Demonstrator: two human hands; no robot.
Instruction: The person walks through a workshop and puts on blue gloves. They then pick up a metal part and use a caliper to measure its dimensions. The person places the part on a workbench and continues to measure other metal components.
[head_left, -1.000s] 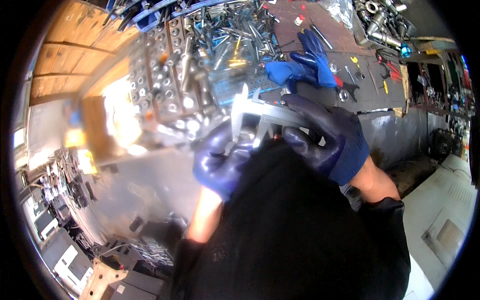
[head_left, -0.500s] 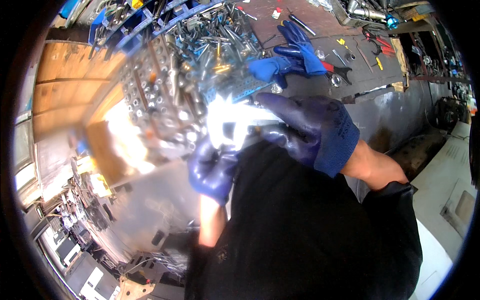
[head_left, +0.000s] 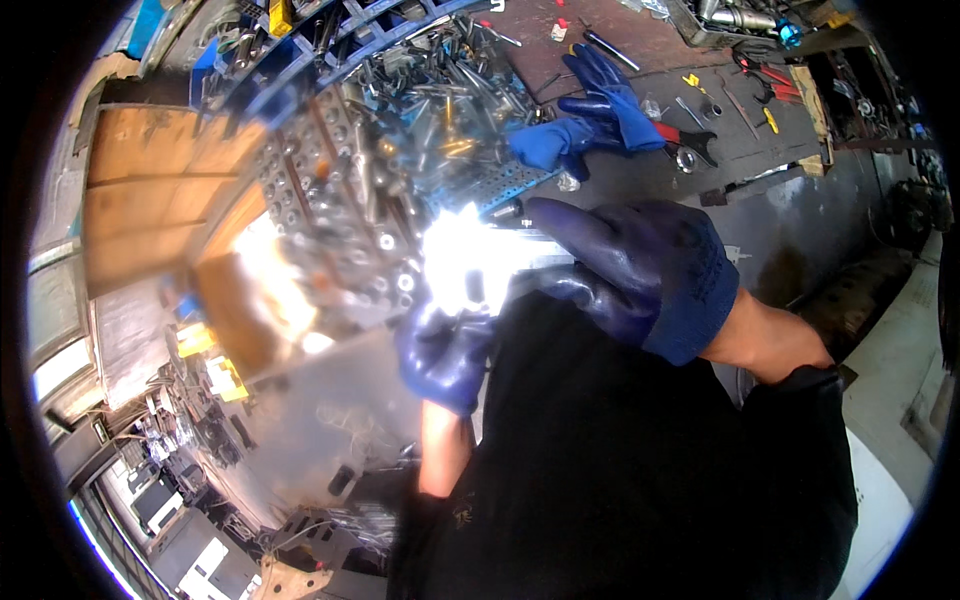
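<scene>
Both my hands wear dark blue coated gloves and meet above the bench's near edge, in front of my black clothing. My right hand (head_left: 640,270) is closed round a flat, shiny metal caliper (head_left: 540,252), thumb along its upper side. Strong glare whites out the jaw end, which points left. Just below that glare, my left hand (head_left: 440,360) has curled fingers at the jaws. Whatever they pinch is lost in the brightness. Beyond the hands stands a blue perforated tray (head_left: 510,188) heaped with metal bits and pins, some brass-coloured.
Left of the tray, a rack (head_left: 300,195) with rows of holes holds metal parts, partly blurred. Blue bins (head_left: 350,45) line the back. Spare blue gloves (head_left: 610,105), red-handled pliers (head_left: 775,88) and a red-and-black tool (head_left: 690,140) lie on the bench. Wooden boards (head_left: 150,185) stand left.
The whole view has shifted slightly, so the bench and hands appear a little farther right and lower. Both hands keep nearly the same hold, and the glare at the jaws has spread.
</scene>
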